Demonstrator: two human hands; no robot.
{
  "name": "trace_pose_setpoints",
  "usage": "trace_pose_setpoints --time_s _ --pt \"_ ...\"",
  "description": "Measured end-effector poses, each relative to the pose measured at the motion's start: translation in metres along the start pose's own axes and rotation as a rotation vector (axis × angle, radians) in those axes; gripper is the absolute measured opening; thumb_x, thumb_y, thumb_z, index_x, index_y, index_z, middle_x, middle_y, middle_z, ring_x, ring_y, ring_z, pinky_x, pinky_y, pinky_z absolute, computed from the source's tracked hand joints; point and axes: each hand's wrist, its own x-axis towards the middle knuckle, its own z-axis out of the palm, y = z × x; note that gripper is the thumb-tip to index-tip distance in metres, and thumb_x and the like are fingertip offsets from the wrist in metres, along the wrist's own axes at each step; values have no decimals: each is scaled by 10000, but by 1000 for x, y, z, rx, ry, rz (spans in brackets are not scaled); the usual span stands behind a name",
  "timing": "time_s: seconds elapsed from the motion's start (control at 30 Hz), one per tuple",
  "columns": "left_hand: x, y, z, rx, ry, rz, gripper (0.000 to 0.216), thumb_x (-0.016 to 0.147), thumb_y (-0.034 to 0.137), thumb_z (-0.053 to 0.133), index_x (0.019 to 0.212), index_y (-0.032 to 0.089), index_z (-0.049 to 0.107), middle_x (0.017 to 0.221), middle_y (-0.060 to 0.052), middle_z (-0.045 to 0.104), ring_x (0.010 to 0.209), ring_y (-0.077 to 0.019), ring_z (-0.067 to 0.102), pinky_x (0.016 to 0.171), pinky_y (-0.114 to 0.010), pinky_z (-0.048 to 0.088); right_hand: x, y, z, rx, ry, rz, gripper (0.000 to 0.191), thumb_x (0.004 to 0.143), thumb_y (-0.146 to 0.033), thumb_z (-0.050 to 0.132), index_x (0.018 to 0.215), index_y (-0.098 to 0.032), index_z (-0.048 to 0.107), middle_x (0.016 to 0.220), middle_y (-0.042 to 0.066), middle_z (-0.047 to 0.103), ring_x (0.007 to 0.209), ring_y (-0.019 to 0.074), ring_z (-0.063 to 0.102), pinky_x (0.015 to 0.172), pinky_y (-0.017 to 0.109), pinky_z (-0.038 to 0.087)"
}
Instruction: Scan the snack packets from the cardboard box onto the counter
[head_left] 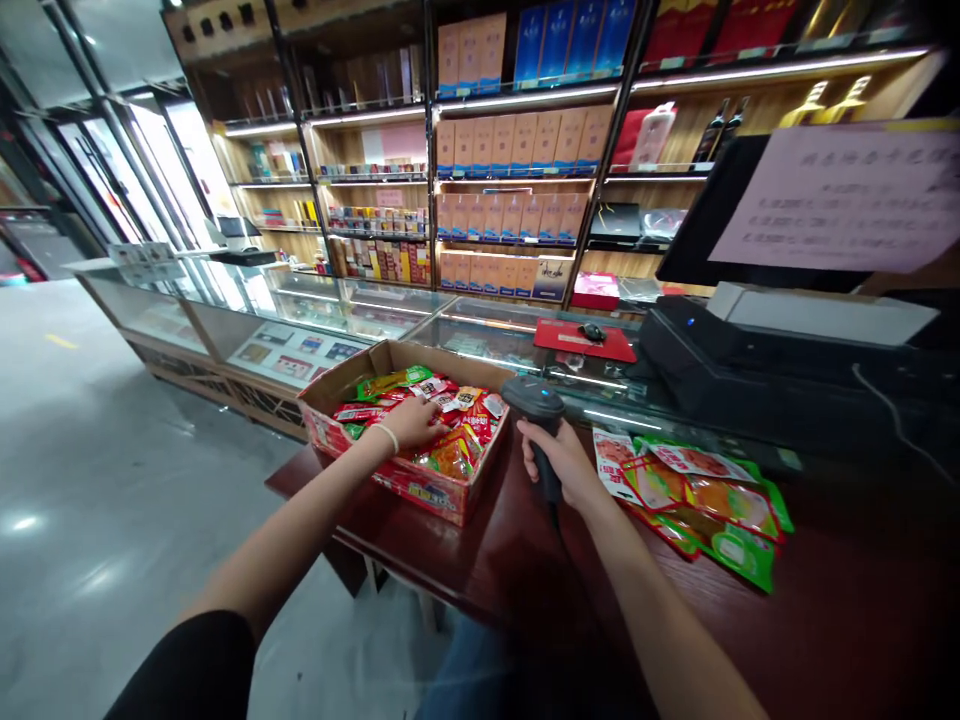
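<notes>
Head view: right grip [568, 466] clasps scanner [534, 398] between carton [431, 493] and loose packets [701, 490]; left grip [411, 422], in carton, unclear.

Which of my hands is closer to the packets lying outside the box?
Right. Your right hand, gripping the scanner, is just left of the loose packets; your left hand is farther left, in the open box.

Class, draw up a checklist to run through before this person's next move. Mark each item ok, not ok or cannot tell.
1. Black handheld scanner gripped in right hand: ok.
2. Left hand inside the open red cardboard box: ok.
3. Left fingers closed on one packet: cannot tell.
4. Both hands free: not ok; the right is occupied.
5. Red-and-green plastic packets on the glossy dark-red tabletop, apart from the box: ok.
</notes>
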Motion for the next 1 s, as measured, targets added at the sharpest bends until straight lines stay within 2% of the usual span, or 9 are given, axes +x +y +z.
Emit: trace_pose_setpoints --time_s 0.1,0.17,0.23,0.37,0.5,0.6,0.73,0.83,1.0 --pt "0 2 2 127 -169 29 642 685 435 719 1256 175 587 1208 -189 619 1062 -338 607 872 -374 455 0 1 2 -19 -9 4 374 738 -490 703 861 -225 468 502 -81 542 323 95 460 302 193 373" --pt "-1 4 -3 185 -223 26 542 742 335 661 1261 197 585 1160 -160 657 1016 -314 633 837 -355 463 -1 2 1 -24 -9 4 371 736 -486 708 844 -222 470 497 -79 538 326 97 462 301 194 372" --pt "-4 8 -12 212 -178 -16 380 814 270 559 1183 218 635 1061 -127 701 945 -285 658 786 -332 462 -3 1 -3 -27 -6 7 358 743 -480 708 825 -216 481 491 -75 533 327 99 464 301 197 373" --pt "-12 17 -30 122 183 -94 253 888 320 483 1025 220 672 920 -89 719 845 -242 664 704 -285 427 -9 -6 -14 -34 10 9 329 755 -460 709 809 -210 503 499 -69 534 333 99 466 299 203 377" --pt "-17 28 -48 -126 616 -205 317 871 465 529 874 178 661 774 -59 686 713 -189 620 637 -251 388 -16 -16 -26 -29 31 -10 323 765 -445 706 766 -212 482 505 -65 525 343 96 465 305 204 382" --pt "-15 40 -57 -362 729 -280 382 825 528 571 756 159 644 656 -17 631 620 -149 559 597 -234 372 -22 -22 -35 -19 38 -28 321 764 -446 705 779 -211 487 509 -68 520 344 94 462 306 202 380" --pt "-6 68 -58 -800 702 -280 393 749 526 655 804 137 663 688 -1 641 624 -131 559 596 -223 407 -30 -27 -52 2 55 -60 316 759 -448 708 821 -207 513 509 -72 516 341 92 459 309 198 380" --pt "3 101 -52 -1180 613 -264 381 675 462 741 835 130 641 705 4 645 612 -119 567 608 -232 448 -36 -27 -70 17 87 -76 312 760 -443 711 837 -206 524 515 -68 522 345 92 459 312 198 380" --pt "9 176 -31 -1717 228 -346 276 624 187 781 794 149 567 704 -3 651 607 -117 617 603 -241 522 -48 -26 -111 28 197 -91 316 749 -457 711 787 -205 525 509 -64 517 336 90 449 309 199 374"
